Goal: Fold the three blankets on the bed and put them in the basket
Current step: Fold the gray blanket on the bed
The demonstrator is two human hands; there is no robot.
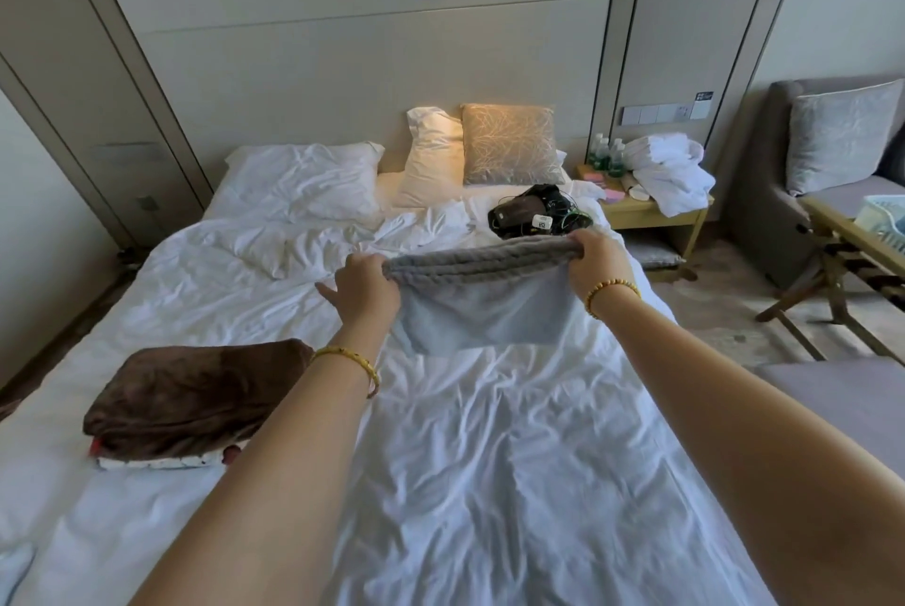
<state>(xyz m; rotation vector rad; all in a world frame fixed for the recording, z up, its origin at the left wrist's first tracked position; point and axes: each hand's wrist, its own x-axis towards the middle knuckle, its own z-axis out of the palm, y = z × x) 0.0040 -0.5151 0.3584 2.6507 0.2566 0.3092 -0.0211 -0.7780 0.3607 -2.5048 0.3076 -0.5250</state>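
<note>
Two bare forearms, each with a gold bracelet at the wrist, reach forward from the bottom edge over the rumpled white sheet of the bed (489, 483).

Head view. The left hand (365, 284) and the right hand (595, 262) hold up the folded grey plush blanket (482, 292) above the middle of the bed. Each hand grips one end of the blanket's thick, ribbed upper fold, fingers curled round the fabric; one finger of the left hand points outward to the left. The blanket's smoother, paler lower part hangs between the wrists, its bottom edge at or just above the sheet.

On the bed's left side, beside the left forearm, lies the folded dark brown fleece blanket (196, 397), stacked on a folded white blanket with small dark spots (161, 461), of which only the edge shows. The pale blue plastic basket (881, 221) stands at the right edge on a wooden folding rack (832, 272), well apart from the bed. White pillows (303, 179) and a beige patterned cushion (509, 145) lie at the headboard; a black bundle of gear with cables (531, 211) sits just beyond the grey blanket.
</note>
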